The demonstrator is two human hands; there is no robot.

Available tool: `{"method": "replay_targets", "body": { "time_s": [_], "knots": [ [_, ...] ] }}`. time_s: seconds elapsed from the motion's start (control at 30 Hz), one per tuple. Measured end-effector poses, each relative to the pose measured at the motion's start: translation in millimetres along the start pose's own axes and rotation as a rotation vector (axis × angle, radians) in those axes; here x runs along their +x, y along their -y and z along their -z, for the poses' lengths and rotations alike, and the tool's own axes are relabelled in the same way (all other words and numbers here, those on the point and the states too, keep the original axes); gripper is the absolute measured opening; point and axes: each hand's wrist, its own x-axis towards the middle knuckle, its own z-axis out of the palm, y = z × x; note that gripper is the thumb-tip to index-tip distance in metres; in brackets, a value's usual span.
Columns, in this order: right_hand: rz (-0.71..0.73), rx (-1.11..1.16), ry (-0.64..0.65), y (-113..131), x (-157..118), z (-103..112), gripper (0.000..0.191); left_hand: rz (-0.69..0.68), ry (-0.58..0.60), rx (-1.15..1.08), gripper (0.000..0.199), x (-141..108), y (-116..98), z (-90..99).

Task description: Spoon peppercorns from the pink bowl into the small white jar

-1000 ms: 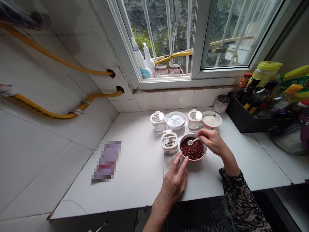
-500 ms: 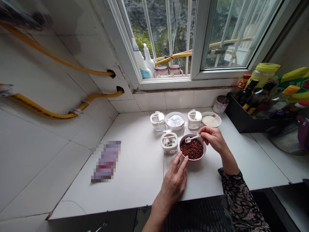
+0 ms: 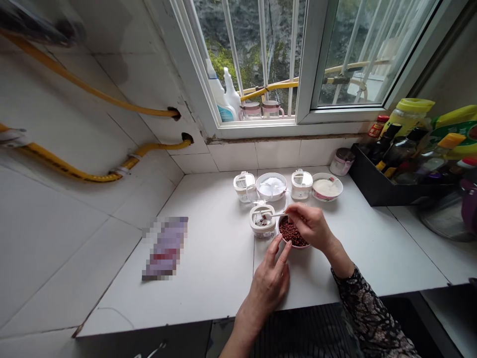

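My right hand (image 3: 311, 226) pinches the handle of a small white spoon (image 3: 276, 215). The spoon's head is over the open mouth of a clear seasoning jar (image 3: 263, 229) with a white rim, which has a few dark bits inside. Just right of that jar sits a bowl of reddish-brown peppercorns (image 3: 292, 233), partly covered by my right hand. Two outstretched fingers of my left hand (image 3: 271, 278) touch the bowl's near left rim, spread apart. Behind are two more lidded jars, a white-lidded jar (image 3: 244, 186) and a similar jar (image 3: 301, 184).
A bowl of white grains (image 3: 272, 185) and a bowl of cream-coloured granules (image 3: 327, 187) stand at the back. A black bin (image 3: 376, 186) of bottles is at right. A blurred purple packet (image 3: 166, 248) lies left on the white counter (image 3: 216, 278).
My right hand has moved left across the bowl, carrying the spoon from above the peppercorns to the seasoning jar's mouth. My left hand stays at the bowl's rim.
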Motion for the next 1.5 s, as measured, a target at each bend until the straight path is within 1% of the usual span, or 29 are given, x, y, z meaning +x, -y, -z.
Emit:
{"method": "replay_targets", "body": {
  "time_s": [0.07,0.1,0.13,0.17,0.23,0.3,0.37,0.43,0.53,0.67,0.87,1.0,1.17,1.4,1.5],
  "knots": [
    [0.148,-0.099,0.075,1.2,-1.3,-3.6,0.016,-0.003,0.002,-0.002,0.073,-0.3,0.3,-0.4],
    [0.172,-0.117,0.087,1.2,-1.6,-2.8,0.017,-0.003,0.002,-0.001,0.074,-0.3,0.2,-0.4],
    [0.158,-0.122,0.078,0.8,-1.9,0.0,0.017,0.0,0.005,-0.001,0.074,-0.1,-0.1,-0.2],
    [0.109,-0.12,0.053,-0.1,-2.0,4.7,0.017,0.004,0.008,0.0,0.074,0.1,-0.5,0.1],
    [-0.048,-0.111,-0.017,-2.9,-1.8,18.0,0.016,0.016,0.017,0.002,0.074,0.7,-1.5,0.9],
    [-0.179,-0.105,-0.043,-6.8,-1.2,33.1,0.016,0.023,0.023,0.006,0.074,1.0,-2.2,1.8],
    [-0.266,-0.127,0.011,-10.7,-0.5,44.4,0.016,0.02,0.021,0.014,0.073,1.1,-2.5,2.5],
    [-0.319,-0.141,0.068,-13.4,0.2,48.3,0.016,0.016,0.022,0.023,0.073,1.0,-2.4,3.1],
    [-0.378,-0.115,0.107,-14.6,1.0,41.8,0.016,0.02,0.026,0.026,0.073,1.0,-2.0,3.5],
    [-0.455,-0.047,0.077,-15.5,1.9,32.5,0.014,0.019,0.022,0.015,0.073,1.2,-1.7,2.7],
    [-0.548,0.086,0.036,-18.3,4.1,41.2,0.012,0.014,0.01,0.021,0.073,1.5,-1.5,1.4],
    [-0.539,0.064,0.054,-17.5,4.0,42.7,0.013,0.017,0.017,0.016,0.073,1.5,-1.3,1.9],
    [-0.491,-0.005,0.112,-15.9,2.5,36.1,0.012,0.025,0.023,0.008,0.073,0.8,-1.5,2.3],
    [-0.552,0.095,0.088,-20.1,2.3,35.5,0.012,0.029,0.025,0.021,0.075,0.7,-1.4,1.8],
    [-0.552,0.087,0.093,-20.7,2.2,35.6,0.012,0.023,0.019,0.019,0.074,1.1,-1.5,1.9]
  ]
}}
